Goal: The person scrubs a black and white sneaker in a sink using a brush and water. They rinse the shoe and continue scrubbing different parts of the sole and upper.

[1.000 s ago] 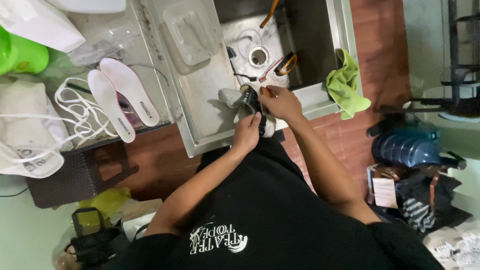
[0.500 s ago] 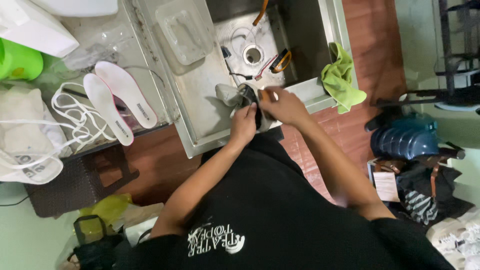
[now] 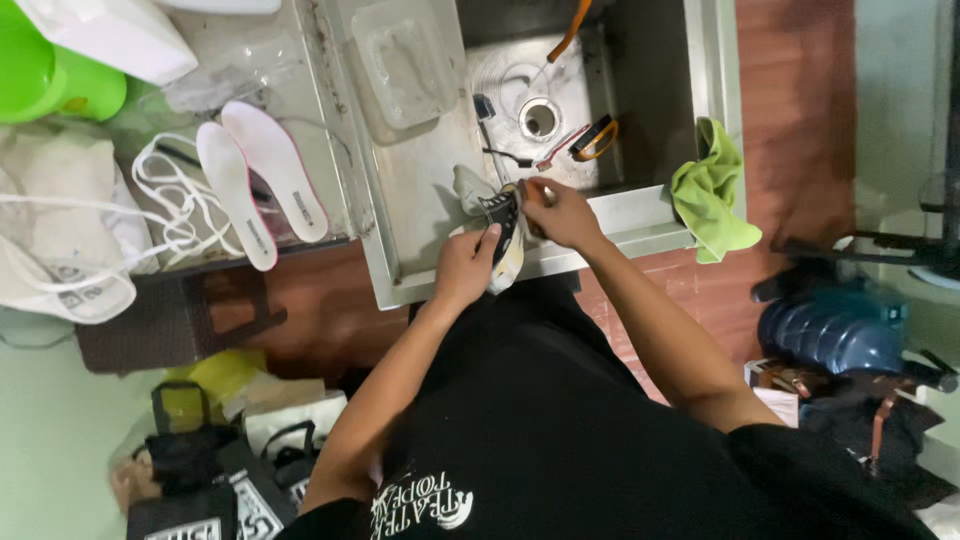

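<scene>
Black-sleeved arms reach forward from the bottom of the view to the front edge of a steel sink unit (image 3: 640, 215). Left hand (image 3: 462, 268) closed around the near side of a pale shoe (image 3: 497, 222) with dark upper parts, fingers curled over its side. Shoe held over the drainboard, just at the front lip of the sink unit, tilted. Right hand (image 3: 560, 212) closed on the shoe's far end, fingers pinched at the top; what it pinches is too small to tell.

Just beyond the hands, in the basin: round drain (image 3: 540, 118), a toothbrush (image 3: 560, 148) with a reddish handle, a dark brush (image 3: 594, 139) with an orange loop, and an orange-handled tool (image 3: 570, 30) leaning at the far wall. Clear plastic tub (image 3: 405, 62) sits on the drainboard, farther back.

Right of the basin, a green cloth (image 3: 712, 190) hangs over the unit's corner.

Left, on the bench (image 3: 230, 50): two white insoles (image 3: 262, 185) side by side, touching; white laces (image 3: 165, 200) tangled beside them; a white bag (image 3: 60, 240); a green tub (image 3: 45, 85) at the far corner.

Floor, near left: dark bags (image 3: 190, 460). Floor, right: blue ribbed object (image 3: 830, 330).
</scene>
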